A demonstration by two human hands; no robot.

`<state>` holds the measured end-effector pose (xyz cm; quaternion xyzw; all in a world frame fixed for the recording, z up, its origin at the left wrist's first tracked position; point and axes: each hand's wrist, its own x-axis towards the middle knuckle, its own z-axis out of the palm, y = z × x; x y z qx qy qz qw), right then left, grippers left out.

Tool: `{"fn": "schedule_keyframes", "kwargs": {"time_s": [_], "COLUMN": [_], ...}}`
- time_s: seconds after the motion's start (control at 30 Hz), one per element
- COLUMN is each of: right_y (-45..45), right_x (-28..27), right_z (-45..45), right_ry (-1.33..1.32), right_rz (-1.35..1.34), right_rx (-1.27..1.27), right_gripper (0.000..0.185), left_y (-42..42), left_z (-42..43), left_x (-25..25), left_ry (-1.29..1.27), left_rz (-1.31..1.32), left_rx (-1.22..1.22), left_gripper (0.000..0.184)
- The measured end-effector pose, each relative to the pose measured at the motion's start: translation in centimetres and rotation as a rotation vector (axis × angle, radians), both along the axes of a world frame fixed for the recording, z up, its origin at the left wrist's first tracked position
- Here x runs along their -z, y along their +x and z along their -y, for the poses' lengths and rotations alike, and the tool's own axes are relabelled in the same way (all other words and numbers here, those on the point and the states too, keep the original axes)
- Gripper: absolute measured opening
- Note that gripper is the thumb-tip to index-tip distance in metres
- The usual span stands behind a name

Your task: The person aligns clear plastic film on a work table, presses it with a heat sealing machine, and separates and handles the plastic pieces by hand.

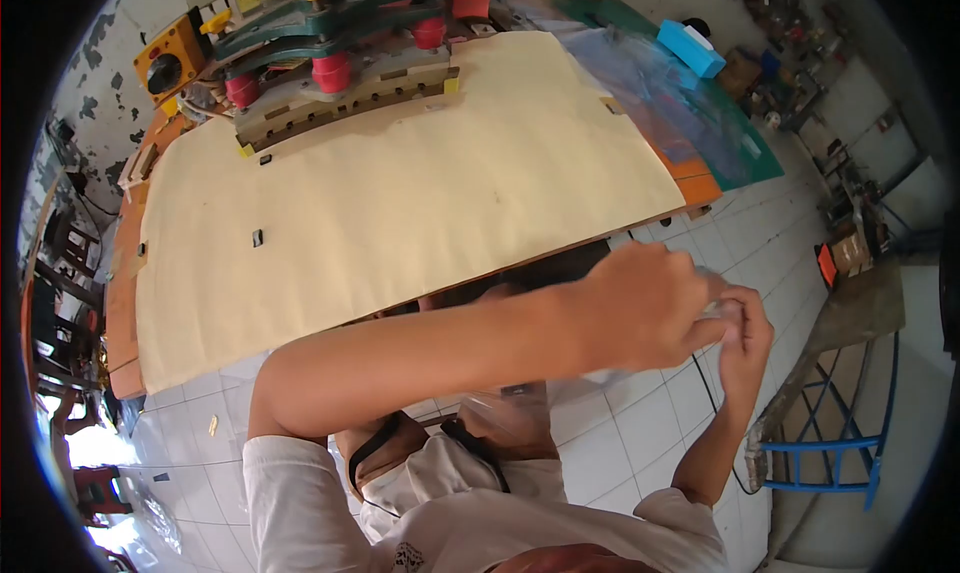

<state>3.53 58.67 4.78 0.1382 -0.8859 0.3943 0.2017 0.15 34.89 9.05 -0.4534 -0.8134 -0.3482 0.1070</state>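
Observation:
My left hand (655, 308) reaches across the body to the right, closed in a fist, near the table's front edge. Beside it, my right hand (745, 338) has its fingers bent and pinched together, close to or touching the left. Thin clear plastic (722, 313) shows between the two hands, and more clear film (590, 381) hangs below the left forearm. Blur and overlap hide exactly how each hand grips it. A cream sheet (430, 193) covers most of the orange table (125, 318).
A green clamp press with red knobs (332, 73) stands at the table's back. Small black pieces (258, 238) lie on the sheet. A blue box (690, 50) and plastic film (640, 83) are at the back right, a blue metal frame (825, 446) at the right.

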Motion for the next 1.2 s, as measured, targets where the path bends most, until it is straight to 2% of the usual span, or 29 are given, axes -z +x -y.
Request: {"fn": "schedule_keyframes", "kwargs": {"time_s": [0.07, 0.13, 0.37, 0.43, 0.5, 0.57, 0.6, 0.67, 0.8, 0.83, 0.87, 0.9, 0.93, 0.97, 1.0, 1.07, 1.1, 1.13, 1.2], "right_y": [-0.2, -0.4, -7.4, -11.0, -15.0, -20.6, -22.7, -26.7, -38.1, -41.4, -46.1, -50.6, -58.2, -58.2, -57.4, -55.1, -54.1, -53.0, -51.8], "right_x": [0.7, 0.3, -2.6, -3.8, -5.6, -5.8, -7.1, -10.3, -13.9, -14.0, -14.7, -15.5, -14.9, -15.1, -12.9, -8.0, -5.8, -3.7, -0.3], "right_z": [-2.5, -5.4, -18.0, -23.1, -26.4, -35.3, -35.4, -34.2, -36.0, -35.7, -39.0, -39.3, -46.6, -40.9, -34.9, -23.6, -19.4, -15.8, -10.6], "right_ry": [-0.128, -0.132, -0.135, -0.011, 0.088, 0.288, 0.296, 0.459, 0.776, 0.771, 1.152, 1.417, 1.308, 1.311, 1.152, 0.665, 0.535, 0.455, 0.442], "right_rz": [-0.073, -0.081, -0.158, -0.131, -0.066, -0.198, -0.194, 0.025, 0.100, 0.018, 0.002, 0.118, 0.147, 0.258, 0.413, 0.792, 0.919, 0.994, 0.973], "right_rx": [0.230, 0.312, 0.566, 0.584, 0.732, 0.843, 0.843, 0.971, 0.890, 0.877, 0.681, 0.662, 0.592, 0.520, 0.484, 0.470, 0.477, 0.502, 0.662], "right_gripper": [0.013, 0.015, 0.016, 0.015, 0.020, 0.034, 0.034, 0.048, 0.054, 0.050, 0.047, 0.045, 0.038, 0.045, 0.053, 0.070, 0.079, 0.088, 0.088], "left_y": [-2.5, -6.3, -16.0, -17.1, -17.2, -16.9, -16.8, -17.0, -17.1, -17.1, -17.1, -17.1, -17.2, -17.2, -17.2, -17.3, -17.4, -17.4, -17.3], "left_z": [0.1, 0.1, 1.1, 0.9, 0.8, 0.7, 0.7, 0.6, 0.6, 0.6, 0.7, 0.6, 0.6, 0.6, 0.7, 0.7, 0.7, 0.7, 0.7], "left_x": [0.3, 2.8, 10.1, 11.2, 11.6, 11.5, 11.2, 11.3, 10.8, 10.7, 10.6, 10.6, 10.5, 10.5, 10.5, 10.7, 10.8, 10.8, 10.9], "left_ry": [0.080, 0.295, 0.159, 0.143, 0.115, 0.088, 0.085, 0.077, 0.049, 0.052, 0.035, 0.018, 0.018, 0.023, 0.029, 0.044, 0.064, 0.065, 0.057], "left_rz": [0.064, -0.048, 0.054, 0.045, 0.005, -0.029, -0.012, -0.007, 0.008, 0.011, 0.018, 0.023, 0.025, 0.028, 0.030, 0.020, 0.005, 0.006, -0.017], "left_rx": [0.012, -0.002, -0.078, -0.067, -0.053, -0.046, -0.063, -0.083, -0.097, -0.103, -0.101, -0.100, -0.105, -0.101, -0.098, -0.103, -0.102, -0.113, -0.116], "left_gripper": [0.029, 0.031, 0.030, 0.029, 0.028, 0.028, 0.028, 0.030, 0.030, 0.030, 0.030, 0.031, 0.031, 0.031, 0.031, 0.031, 0.032, 0.032, 0.031]}}
